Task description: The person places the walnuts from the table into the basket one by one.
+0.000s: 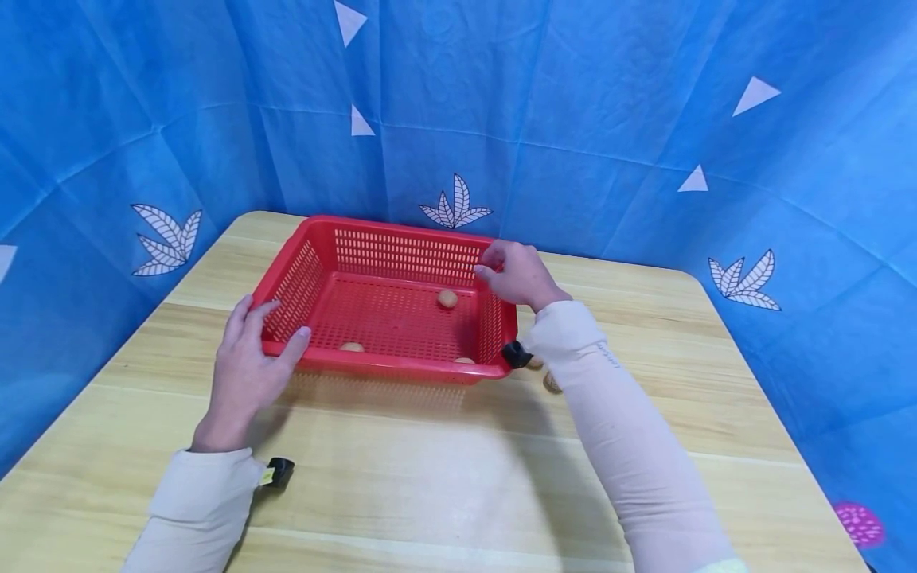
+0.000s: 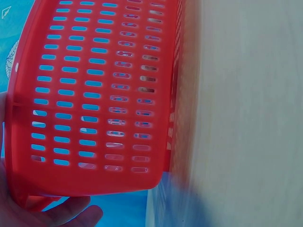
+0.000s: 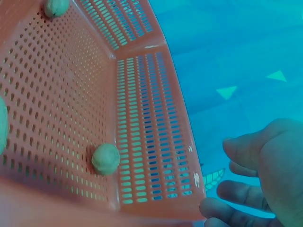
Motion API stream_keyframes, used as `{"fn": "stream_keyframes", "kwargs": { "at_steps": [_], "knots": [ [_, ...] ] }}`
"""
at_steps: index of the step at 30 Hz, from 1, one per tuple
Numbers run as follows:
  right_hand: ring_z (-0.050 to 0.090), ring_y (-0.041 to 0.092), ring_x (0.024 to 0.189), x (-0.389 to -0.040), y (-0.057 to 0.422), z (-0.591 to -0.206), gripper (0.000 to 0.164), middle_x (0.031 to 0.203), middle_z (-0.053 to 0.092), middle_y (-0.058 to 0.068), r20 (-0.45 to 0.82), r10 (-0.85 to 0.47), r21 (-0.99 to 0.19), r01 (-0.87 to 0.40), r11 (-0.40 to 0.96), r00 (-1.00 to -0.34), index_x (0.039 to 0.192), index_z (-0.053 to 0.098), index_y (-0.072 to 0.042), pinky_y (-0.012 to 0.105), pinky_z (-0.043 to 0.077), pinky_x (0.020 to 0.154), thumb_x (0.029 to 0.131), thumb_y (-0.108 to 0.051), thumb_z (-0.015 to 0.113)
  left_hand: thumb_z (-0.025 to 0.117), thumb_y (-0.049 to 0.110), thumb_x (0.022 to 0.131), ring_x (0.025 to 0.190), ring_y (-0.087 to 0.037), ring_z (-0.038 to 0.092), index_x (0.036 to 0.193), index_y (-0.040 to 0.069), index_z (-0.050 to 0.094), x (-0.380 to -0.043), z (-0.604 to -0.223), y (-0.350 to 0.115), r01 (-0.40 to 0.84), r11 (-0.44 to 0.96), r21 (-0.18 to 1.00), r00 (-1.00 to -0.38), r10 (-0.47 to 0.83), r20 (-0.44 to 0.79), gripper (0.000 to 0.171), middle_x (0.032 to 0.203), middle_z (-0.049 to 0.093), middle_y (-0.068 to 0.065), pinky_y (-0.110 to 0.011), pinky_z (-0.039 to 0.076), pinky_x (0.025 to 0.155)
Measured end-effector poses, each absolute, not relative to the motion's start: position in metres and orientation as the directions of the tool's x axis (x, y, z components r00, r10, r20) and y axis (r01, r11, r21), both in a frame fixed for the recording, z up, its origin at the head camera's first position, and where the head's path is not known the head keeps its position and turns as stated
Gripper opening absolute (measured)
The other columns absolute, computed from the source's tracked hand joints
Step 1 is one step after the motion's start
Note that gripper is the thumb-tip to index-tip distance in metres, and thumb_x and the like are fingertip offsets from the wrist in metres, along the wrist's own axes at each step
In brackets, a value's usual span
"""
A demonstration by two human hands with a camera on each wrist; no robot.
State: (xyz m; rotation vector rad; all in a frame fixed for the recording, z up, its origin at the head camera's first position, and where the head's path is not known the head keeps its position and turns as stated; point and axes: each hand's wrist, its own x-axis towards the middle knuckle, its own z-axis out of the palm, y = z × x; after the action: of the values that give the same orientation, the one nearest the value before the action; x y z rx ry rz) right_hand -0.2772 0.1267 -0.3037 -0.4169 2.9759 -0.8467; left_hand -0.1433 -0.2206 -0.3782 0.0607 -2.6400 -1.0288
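A red plastic basket (image 1: 401, 366) with slotted walls stands on the table. Inside it lie a walnut (image 1: 447, 299) toward the right, another walnut (image 1: 351, 347) by the front wall, and a third, mostly hidden one (image 1: 464, 360). My left hand (image 1: 251, 370) holds the front left corner, thumb over the front rim and fingers over the left side. At the back right corner is my right hand (image 1: 519, 274). In the right wrist view its loosely bent fingers (image 3: 220, 208) meet the rim's corner, while the thumb stays apart from the basket.
More walnuts (image 1: 552, 383) lie on the table just right of the basket, partly hidden by the right sleeve. Pale wooden tabletop (image 1: 401, 493) extends in front. A blue patterned curtain (image 1: 573, 111) hangs close behind the basket.
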Motion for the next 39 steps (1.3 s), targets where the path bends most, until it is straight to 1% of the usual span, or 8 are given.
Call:
{"fn": "stream_keyframes", "kwargs": {
  "at_steps": [8, 13, 20, 26, 32, 39],
  "knots": [
    [0.062, 0.023, 0.088, -0.279, 0.148, -0.302, 0.021, 0.1, 0.066, 0.008, 0.082, -0.227, -0.541, -0.235, 0.808, -0.97, 0.103, 0.065, -0.007, 0.037, 0.055, 0.074, 0.092, -0.025, 0.066, 0.067, 0.033, 0.09, 0.134, -0.049, 0.026, 0.147, 0.001, 0.033, -0.144, -0.378, -0.22, 0.077, 0.73, 0.679, -0.952, -0.148, 0.268, 0.074, 0.157, 0.014, -0.022, -0.07, 0.045, 0.081],
    [0.061, 0.027, 0.092, -0.278, 0.164, -0.304, 0.024, 0.103, 0.063, 0.012, 0.087, -0.194, -0.547, -0.21, 0.81, -0.977, 0.105, 0.065, -0.006, 0.04, 0.055, 0.073, 0.092, -0.026, 0.065, 0.068, 0.031, 0.089, 0.133, -0.049, 0.026, 0.147, 0.001, 0.032, -0.145, -0.377, -0.22, 0.078, 0.728, 0.681, -0.953, -0.146, 0.266, 0.075, 0.157, 0.013, -0.021, -0.07, 0.046, 0.08],
    [0.059, 0.031, 0.097, -0.277, 0.189, -0.312, 0.028, 0.106, 0.064, 0.016, 0.059, -0.184, -0.511, -0.188, 0.839, -0.981, 0.109, 0.062, -0.003, 0.044, 0.051, 0.081, 0.094, -0.027, 0.061, 0.069, 0.03, 0.089, 0.134, -0.049, 0.025, 0.147, 0.001, 0.032, -0.146, -0.376, -0.22, 0.08, 0.732, 0.676, -0.953, -0.143, 0.267, 0.075, 0.156, 0.014, -0.022, -0.07, 0.046, 0.08],
    [0.058, 0.034, 0.101, -0.274, 0.21, -0.325, 0.03, 0.105, 0.066, 0.019, 0.021, -0.191, -0.479, -0.178, 0.86, -0.981, 0.111, 0.062, -0.001, 0.047, 0.048, 0.086, 0.095, -0.026, 0.06, 0.069, 0.03, 0.089, 0.133, -0.049, 0.025, 0.148, 0.001, 0.031, -0.143, -0.377, -0.221, 0.067, 0.732, 0.678, -0.957, -0.145, 0.251, 0.076, 0.157, 0.013, -0.021, -0.07, 0.046, 0.08],
    [0.058, 0.037, 0.101, -0.273, 0.229, -0.337, 0.031, 0.103, 0.066, 0.019, -0.012, -0.166, -0.457, -0.142, 0.878, -0.986, 0.11, 0.061, -0.001, 0.049, 0.048, 0.087, 0.094, -0.027, 0.06, 0.069, 0.029, 0.089, 0.133, -0.049, 0.025, 0.148, 0.001, 0.031, -0.142, -0.377, -0.222, 0.063, 0.732, 0.678, -0.957, -0.147, 0.248, 0.076, 0.157, 0.013, -0.022, -0.07, 0.046, 0.079],
    [0.059, 0.039, 0.099, -0.269, 0.249, -0.348, 0.032, 0.105, 0.065, 0.022, -0.06, -0.146, -0.44, -0.105, 0.892, -0.987, 0.112, 0.059, 0.002, 0.051, 0.048, 0.086, 0.095, -0.026, 0.059, 0.068, 0.03, 0.09, 0.134, -0.049, 0.025, 0.147, 0.0, 0.031, -0.142, -0.378, -0.221, 0.076, 0.73, 0.679, -0.955, -0.142, 0.259, 0.075, 0.157, 0.013, -0.022, -0.07, 0.046, 0.08]
  ]
}}
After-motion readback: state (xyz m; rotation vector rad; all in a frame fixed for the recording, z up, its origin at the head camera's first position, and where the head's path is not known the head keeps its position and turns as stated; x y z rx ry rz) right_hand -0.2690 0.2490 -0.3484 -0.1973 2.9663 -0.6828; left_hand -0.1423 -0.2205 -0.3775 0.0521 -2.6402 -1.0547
